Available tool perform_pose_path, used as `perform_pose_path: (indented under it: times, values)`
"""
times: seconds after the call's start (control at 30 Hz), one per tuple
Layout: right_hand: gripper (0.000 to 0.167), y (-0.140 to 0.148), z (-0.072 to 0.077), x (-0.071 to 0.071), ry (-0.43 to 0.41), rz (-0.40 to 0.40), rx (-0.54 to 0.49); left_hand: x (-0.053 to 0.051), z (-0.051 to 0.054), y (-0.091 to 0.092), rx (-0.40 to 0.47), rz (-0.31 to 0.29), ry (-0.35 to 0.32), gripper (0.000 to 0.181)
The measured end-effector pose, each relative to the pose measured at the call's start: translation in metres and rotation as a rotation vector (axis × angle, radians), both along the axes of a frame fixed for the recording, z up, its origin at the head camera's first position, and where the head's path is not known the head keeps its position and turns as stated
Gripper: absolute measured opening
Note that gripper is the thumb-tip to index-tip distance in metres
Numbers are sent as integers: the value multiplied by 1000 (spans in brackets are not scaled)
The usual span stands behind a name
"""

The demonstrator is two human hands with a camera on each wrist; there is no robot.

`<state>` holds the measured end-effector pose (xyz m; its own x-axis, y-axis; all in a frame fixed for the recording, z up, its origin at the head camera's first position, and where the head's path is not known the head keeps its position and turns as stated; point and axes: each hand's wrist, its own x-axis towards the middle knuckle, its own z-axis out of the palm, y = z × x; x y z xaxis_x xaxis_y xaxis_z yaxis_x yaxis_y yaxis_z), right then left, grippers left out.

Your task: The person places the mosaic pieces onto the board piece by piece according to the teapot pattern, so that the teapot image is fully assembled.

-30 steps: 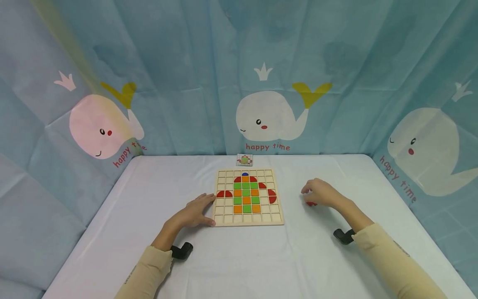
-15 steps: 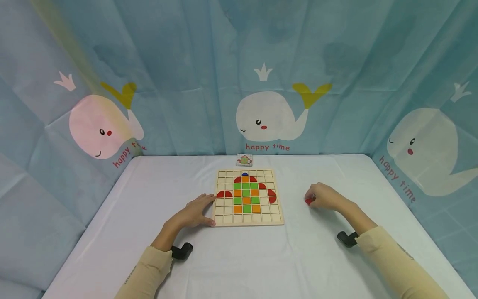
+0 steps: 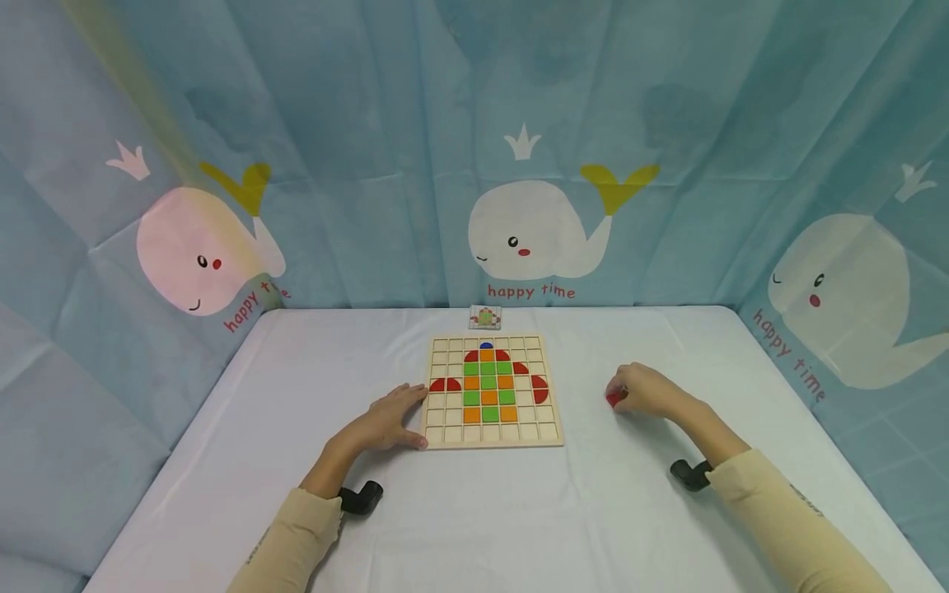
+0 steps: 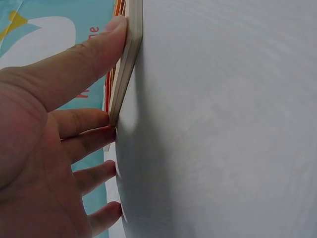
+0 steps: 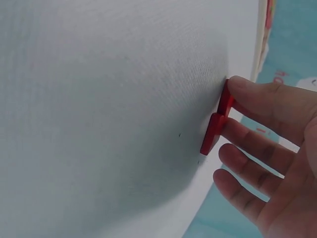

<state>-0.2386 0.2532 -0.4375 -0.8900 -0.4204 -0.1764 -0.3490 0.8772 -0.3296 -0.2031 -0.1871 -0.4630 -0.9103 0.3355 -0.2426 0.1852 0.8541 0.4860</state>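
Observation:
A wooden grid board lies on the white table, holding orange and green squares, several red rounded pieces and a blue piece at the top. My left hand rests at its left edge; in the left wrist view the straight thumb touches the board's side and the other fingers spread along it. To the right of the board, my right hand is at two small red pieces on the cloth. Its thumb and index finger pinch at these pieces; the remaining fingers curve loosely beside them.
A small picture card with a similar coloured pattern lies behind the board. A blue curtain with whale prints encloses the table's back and sides. Black wrist mounts stick out below both wrists.
My right hand has shifted slightly right and toward me, and its thumb and index finger have closed on the red pieces. The left hand and the board stay put.

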Motion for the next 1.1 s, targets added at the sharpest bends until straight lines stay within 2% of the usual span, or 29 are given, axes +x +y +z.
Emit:
perform_pose_path:
  times: [0.3, 0.67, 1.1]
  values:
    - [21, -2, -1, 1, 8, -20, -2, 0, 3, 0, -1, -11, 7, 92]
    - [22, -4, -4, 2, 3, -33, 20, 2, 1, 0, 1, -8, -4, 91]
    - [22, -4, -3, 2, 25, -10, 21, 1, 0, 0, 1, -3, 1, 91]
